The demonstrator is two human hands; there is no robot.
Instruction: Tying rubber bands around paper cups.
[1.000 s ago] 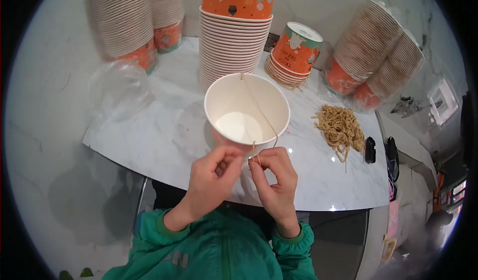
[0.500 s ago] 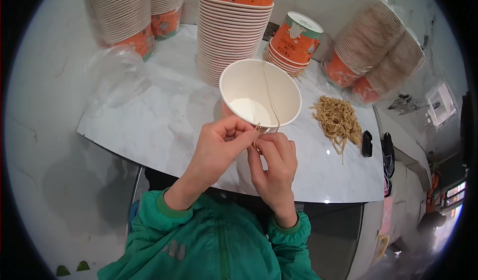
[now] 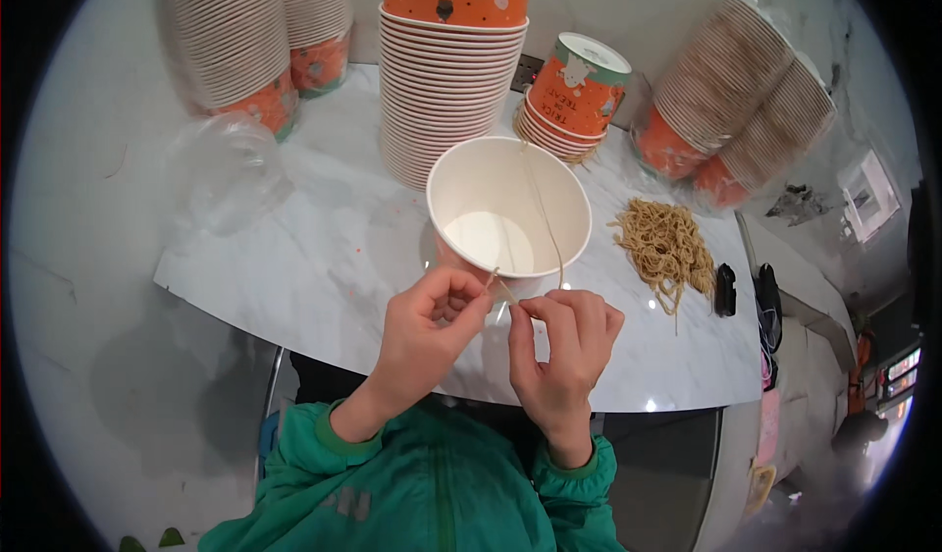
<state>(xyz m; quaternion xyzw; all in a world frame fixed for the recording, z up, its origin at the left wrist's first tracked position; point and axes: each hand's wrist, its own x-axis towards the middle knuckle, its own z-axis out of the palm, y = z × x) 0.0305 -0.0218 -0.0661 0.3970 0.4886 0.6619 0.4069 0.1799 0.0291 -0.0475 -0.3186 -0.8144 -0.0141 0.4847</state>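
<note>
Thin tan string point(image 3: 546, 220), taut across white paper cup point(image 3: 508, 207) (upright, seemingly empty), tabletop centre

So I'm looking down at a white marble-look tabletop point(image 3: 324, 258) with grey veining. Sitting on it: an open white paper bowl point(image 3: 508, 209) near the front edge, a tall stack of white-rimmed orange paper bowls point(image 3: 449, 81) right behind it, and a short stack of the same orange bowls point(image 3: 574, 96) just to the right. Leaning sleeves of nested bowls point(image 3: 731, 101) sit at far right, more point(image 3: 250, 42) at far left. A crumpled clear plastic bag point(image 3: 226, 174) lies on the left, and a loose pile of tan elastic strings point(image 3: 667, 248) on the right, with a small black clip point(image 3: 724, 289) just beside it.
</note>
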